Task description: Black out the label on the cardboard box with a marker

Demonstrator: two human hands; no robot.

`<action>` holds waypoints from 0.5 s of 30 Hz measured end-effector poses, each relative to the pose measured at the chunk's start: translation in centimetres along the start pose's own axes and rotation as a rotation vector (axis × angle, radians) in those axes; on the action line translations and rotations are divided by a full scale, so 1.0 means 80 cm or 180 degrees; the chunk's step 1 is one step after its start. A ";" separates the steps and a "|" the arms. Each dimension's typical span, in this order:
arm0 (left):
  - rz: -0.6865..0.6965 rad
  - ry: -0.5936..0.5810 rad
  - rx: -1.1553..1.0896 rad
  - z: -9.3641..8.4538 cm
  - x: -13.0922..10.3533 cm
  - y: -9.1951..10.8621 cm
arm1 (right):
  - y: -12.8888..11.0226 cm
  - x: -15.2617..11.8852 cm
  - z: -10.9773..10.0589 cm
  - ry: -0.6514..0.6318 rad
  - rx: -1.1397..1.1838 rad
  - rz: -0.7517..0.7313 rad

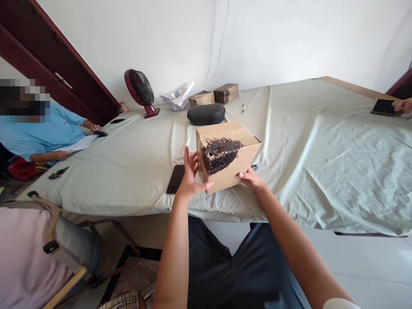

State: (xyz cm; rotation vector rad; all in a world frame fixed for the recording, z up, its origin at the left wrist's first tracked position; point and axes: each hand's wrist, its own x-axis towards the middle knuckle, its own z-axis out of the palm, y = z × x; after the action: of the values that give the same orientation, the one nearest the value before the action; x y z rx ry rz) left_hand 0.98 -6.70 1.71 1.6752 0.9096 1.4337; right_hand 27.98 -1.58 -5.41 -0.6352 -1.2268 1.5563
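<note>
A brown cardboard box with a patch of dark scribbles over one corner is held tilted above the near edge of the cloth-covered table. My left hand grips its left side, thumb across the front face and fingers raised along the side. Low on the right, my right hand holds the box, its thumb on the front face and its other fingers mostly hidden behind. A small dark object shows just beyond the right hand. Beside my left hand lies a flat black tablet or phone.
Behind the box are a black zip case, two smaller cardboard boxes, a clear plastic bag and a red fan. A person in blue sits left with paper. At right, another person's hand touches a dark device.
</note>
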 end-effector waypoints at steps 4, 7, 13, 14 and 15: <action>0.0023 -0.0106 0.0166 0.004 -0.008 0.010 | 0.000 0.001 -0.003 -0.0121 -0.0137 0.0040; 0.0153 -0.0012 0.0362 0.005 -0.016 0.025 | 0.001 0.001 -0.003 -0.0238 -0.0237 0.0008; 0.1221 0.0608 0.1096 0.012 0.005 0.060 | 0.002 0.004 0.004 -0.0449 -0.0277 -0.0093; 0.1258 0.0624 0.1159 0.014 0.011 0.061 | 0.001 0.005 0.005 -0.0474 -0.0267 -0.0091; 0.1265 0.0685 0.1152 0.017 0.016 0.060 | 0.000 0.005 0.006 -0.0476 -0.0255 -0.0083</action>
State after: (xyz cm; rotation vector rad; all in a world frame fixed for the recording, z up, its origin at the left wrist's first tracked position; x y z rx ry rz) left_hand 2.70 -7.97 6.34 2.0856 1.0424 1.8244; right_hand 27.48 -1.40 -5.15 -0.5599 -1.4097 1.5616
